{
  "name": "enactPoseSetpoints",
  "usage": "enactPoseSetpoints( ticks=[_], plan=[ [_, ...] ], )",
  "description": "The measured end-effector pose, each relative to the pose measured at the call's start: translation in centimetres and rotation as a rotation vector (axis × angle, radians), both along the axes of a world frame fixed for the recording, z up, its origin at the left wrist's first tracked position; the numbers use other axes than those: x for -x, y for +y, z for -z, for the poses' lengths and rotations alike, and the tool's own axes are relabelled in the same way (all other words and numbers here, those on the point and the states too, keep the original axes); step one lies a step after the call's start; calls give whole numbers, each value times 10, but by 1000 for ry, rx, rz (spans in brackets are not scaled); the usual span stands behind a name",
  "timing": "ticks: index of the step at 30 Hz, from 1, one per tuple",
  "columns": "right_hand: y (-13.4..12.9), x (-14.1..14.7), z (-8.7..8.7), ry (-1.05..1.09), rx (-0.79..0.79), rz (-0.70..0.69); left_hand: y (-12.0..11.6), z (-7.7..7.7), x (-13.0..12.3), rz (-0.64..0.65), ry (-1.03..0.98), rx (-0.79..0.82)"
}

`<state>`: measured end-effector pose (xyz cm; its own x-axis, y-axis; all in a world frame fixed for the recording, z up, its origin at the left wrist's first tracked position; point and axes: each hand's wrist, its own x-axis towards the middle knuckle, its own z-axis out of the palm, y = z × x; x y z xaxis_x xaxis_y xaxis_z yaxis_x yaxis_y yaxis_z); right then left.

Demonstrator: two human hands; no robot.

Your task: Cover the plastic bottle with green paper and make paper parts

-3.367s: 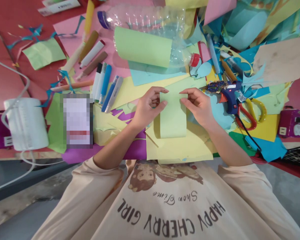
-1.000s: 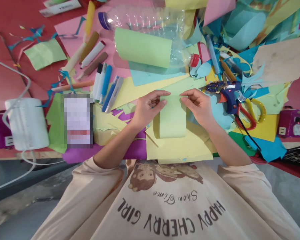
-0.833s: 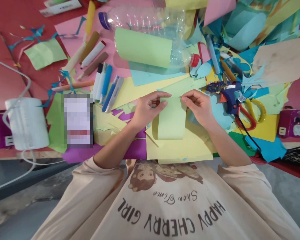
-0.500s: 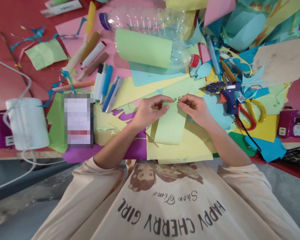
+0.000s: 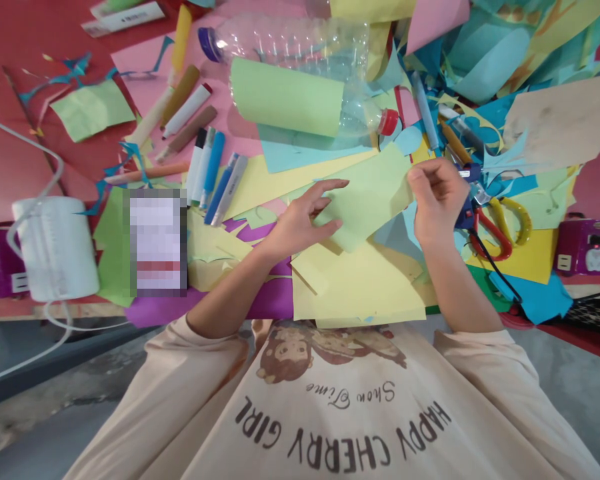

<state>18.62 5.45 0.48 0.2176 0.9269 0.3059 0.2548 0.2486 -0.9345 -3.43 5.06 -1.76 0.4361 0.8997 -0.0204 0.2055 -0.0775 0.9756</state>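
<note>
A pale green paper strip lies tilted over yellow paper in front of me. My right hand pinches the strip's right end between thumb and fingers. At its left edge, my left hand has thumb and fingers apart; I cannot tell whether the fingertips touch the paper. Behind my right hand, a blue glue gun is mostly hidden. Scissors with red and yellow handles lie just right of it.
Beyond my hands lie a clear bottle with a purple cap and a red-capped bottle wrapped in green paper. Several markers are at left, beside a pixelated phone. A white box with a cord stands far left.
My right hand has moved right and away from my body, swinging the green strip from lengthwise to slanted. My left hand's fingers have parted, staying near the same spot.
</note>
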Motion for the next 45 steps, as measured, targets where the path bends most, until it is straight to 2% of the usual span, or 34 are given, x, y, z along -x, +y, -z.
enactPoseSetpoints(
  ticks=[3,6,10,13,16,20,22,26,29,32,36,45],
  plan=[
    [5,-8,2,7,-40,62,3,-1,2,-28,-66,51],
    [6,-11,5,13,11,55,10,2,4,-134,-179,89],
    [3,-9,4,-45,62,19,19,13,11,-306,-224,4],
    [1,-6,0,-72,32,1,24,20,15,-396,-207,-63],
    [1,-5,-2,-87,-24,-6,25,20,15,-467,-204,-101],
    [1,-5,0,-96,-10,15,24,15,10,-542,-302,-87],
    [1,-5,1,-92,2,39,23,14,8,-529,-381,-34],
    [2,-6,1,-63,-36,91,21,15,6,-419,-474,59],
    [4,-7,0,-25,-85,99,19,15,6,-363,-428,113],
    [5,-7,0,-24,-107,102,18,11,4,-364,-368,141],
    [5,-8,1,-57,-123,115,18,8,3,-393,-335,127],
    [3,-6,4,-111,-101,107,20,14,1,-457,-399,-69]
  ],
)
